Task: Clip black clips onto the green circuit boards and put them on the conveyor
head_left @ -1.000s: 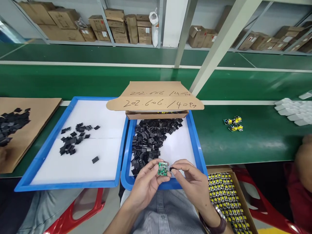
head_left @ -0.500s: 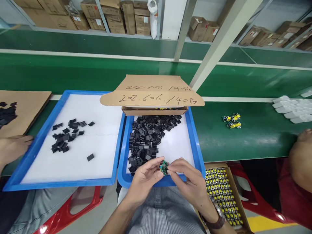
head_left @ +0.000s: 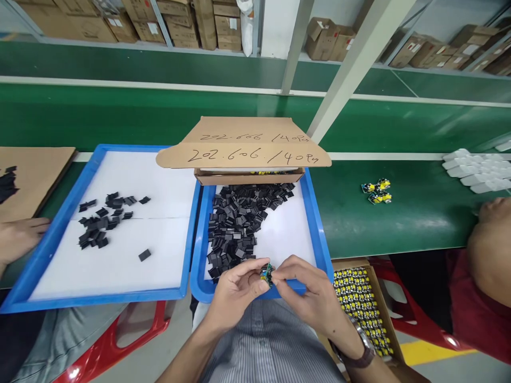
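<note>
A small green circuit board (head_left: 266,273) with yellow and blue parts is held over the front edge of the blue-rimmed tray (head_left: 319,234). My left hand (head_left: 239,284) grips it from the left between thumb and fingers. From the right, the pinched thumb and fingertips of my right hand (head_left: 305,287) touch its edge; whether they hold a smaller piece is hidden. Many small black rectangular pieces (head_left: 235,223) lie in the tray beyond my hands.
Left stands a larger tray (head_left: 186,239) with black pieces. An open carton (head_left: 247,178) is behind my tray. Several boards (head_left: 377,191) lie on the green bench, and a box of boards (head_left: 365,308) stands low right. People sit on both sides.
The board has turned in my fingers, showing more of its side and the yellow part. The whole view has shifted slightly.
</note>
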The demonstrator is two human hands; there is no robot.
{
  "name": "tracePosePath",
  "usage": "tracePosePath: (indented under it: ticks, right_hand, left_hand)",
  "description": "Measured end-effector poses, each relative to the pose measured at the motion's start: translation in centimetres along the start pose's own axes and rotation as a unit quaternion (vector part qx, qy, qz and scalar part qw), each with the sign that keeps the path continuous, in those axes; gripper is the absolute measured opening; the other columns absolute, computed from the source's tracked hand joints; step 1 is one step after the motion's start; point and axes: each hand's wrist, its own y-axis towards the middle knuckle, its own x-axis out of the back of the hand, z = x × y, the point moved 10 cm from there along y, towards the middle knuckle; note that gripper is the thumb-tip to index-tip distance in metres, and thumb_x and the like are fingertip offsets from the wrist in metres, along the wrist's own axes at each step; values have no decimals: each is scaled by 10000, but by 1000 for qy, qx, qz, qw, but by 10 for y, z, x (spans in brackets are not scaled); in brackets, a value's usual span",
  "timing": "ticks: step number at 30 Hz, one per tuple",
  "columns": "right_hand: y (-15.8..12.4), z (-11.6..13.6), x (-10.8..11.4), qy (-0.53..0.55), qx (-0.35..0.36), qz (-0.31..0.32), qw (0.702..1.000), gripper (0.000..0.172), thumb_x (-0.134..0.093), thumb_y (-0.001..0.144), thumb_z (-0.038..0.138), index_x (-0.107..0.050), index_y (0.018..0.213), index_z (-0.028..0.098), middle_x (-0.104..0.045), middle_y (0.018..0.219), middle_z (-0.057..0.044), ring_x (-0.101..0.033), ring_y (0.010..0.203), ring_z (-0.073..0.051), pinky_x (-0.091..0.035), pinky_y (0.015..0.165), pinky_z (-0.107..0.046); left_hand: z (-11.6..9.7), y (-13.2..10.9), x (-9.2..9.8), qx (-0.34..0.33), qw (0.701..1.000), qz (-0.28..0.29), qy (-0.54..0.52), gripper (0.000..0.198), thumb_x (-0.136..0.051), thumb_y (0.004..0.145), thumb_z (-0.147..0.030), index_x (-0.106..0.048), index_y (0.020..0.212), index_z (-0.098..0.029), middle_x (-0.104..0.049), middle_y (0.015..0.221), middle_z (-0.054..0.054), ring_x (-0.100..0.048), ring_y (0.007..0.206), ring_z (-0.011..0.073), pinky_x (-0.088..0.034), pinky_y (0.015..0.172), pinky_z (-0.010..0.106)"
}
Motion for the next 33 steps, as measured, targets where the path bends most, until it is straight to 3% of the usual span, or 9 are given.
tracePosePath:
  ticks: [2,6,10,13,16,21,28,33]
  right_hand:
    - [0,0,-2,6,3,11,1000,161,-639,944,141,-742,1010,246,-709,872,-41,-673,767,-176,-552,671,-312]
    - [-1,-10,4,10,-19,-27,999,149,-643,939,156,-759,990,236,-695,813,-33,-654,713,-168,-529,629,-300]
    - [-1,-23,2,108,-56,0,993,74,-727,902,193,-787,926,228,-705,783,-28,-657,702,-160,-536,649,-298]
    - [0,-39,6,170,-111,-16,979,57,-774,879,238,-810,922,228,-712,799,-36,-667,719,-160,-554,656,-296]
    - [-3,-51,3,243,-159,-18,957,108,-808,852,308,-824,929,234,-724,815,-36,-690,731,-168,-593,663,-305]
    - [-13,-68,-7,321,-220,-11,921,202,-840,819,356,-811,972,228,-769,828,-35,-724,733,-177,-643,698,-329]
    - [-22,-80,-24,399,-285,0,871,190,-865,795,345,-776,829,180,-726,669,5,-654,519,-115,-578,518,-234]
    - [-21,-85,-34,423,-305,-24,853,202,-880,777,342,-789,835,171,-724,648,-3,-644,512,-115,-568,518,-234]
  left_hand:
    - [-1,0,0,-6,1000,-1,10,346,-824,827,-286,-779,1168,-249,-737,1066,70,-697,927,199,-602,842,336]
    - [-8,1,-1,-34,999,-9,36,337,-832,816,-262,-786,1150,-245,-690,1111,75,-671,906,182,-592,793,304]
    - [-15,2,-13,-59,997,14,49,294,-806,843,-269,-780,1134,-233,-672,1046,69,-661,877,166,-587,763,278]
    - [-27,-2,-14,-107,988,-12,109,339,-778,869,-259,-745,1206,-276,-630,1193,78,-674,945,180,-606,799,298]
    - [-41,-12,-22,-187,958,-18,218,453,-765,868,-180,-693,1287,-337,-629,1269,70,-688,1027,210,-620,840,325]
    - [-62,-29,-36,-319,888,-44,329,497,-699,872,-48,-680,1292,-313,-693,1181,65,-670,1084,236,-584,933,386]
    - [-60,-32,-46,-356,862,-25,360,621,-648,884,16,-591,1409,-311,-684,1178,82,-626,1099,252,-563,934,440]
    - [-57,-32,-36,-343,862,-65,367,637,-659,893,-22,-556,1448,-317,-669,1205,81,-641,1108,248,-567,951,421]
